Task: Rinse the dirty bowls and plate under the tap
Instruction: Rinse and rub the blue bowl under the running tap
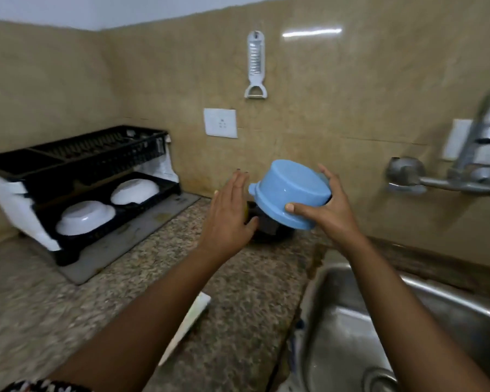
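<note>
My right hand (pixel 327 209) grips a light blue bowl (pixel 290 193), turned upside down and tilted, in the air above the counter left of the sink. My left hand (pixel 228 215) is open beside it, fingers spread, just left of the bowl and not touching it. Two white bowls (pixel 85 217) (pixel 135 190) lie upside down on the lower shelf of a black dish rack (pixel 77 154) at the left. A white plate (pixel 188 325) lies on the counter edge, partly hidden by my left forearm. The metal tap (pixel 484 137) sticks out of the wall at the right; no water shows.
A steel sink (pixel 379 321) fills the lower right. A dark object (pixel 269 227) sits on the granite counter (pixel 54 306) under my hands. The rack stands on a grey mat (pixel 130 239). A white peeler (pixel 255 65) and a wall socket (pixel 220 123) are on the tiled wall.
</note>
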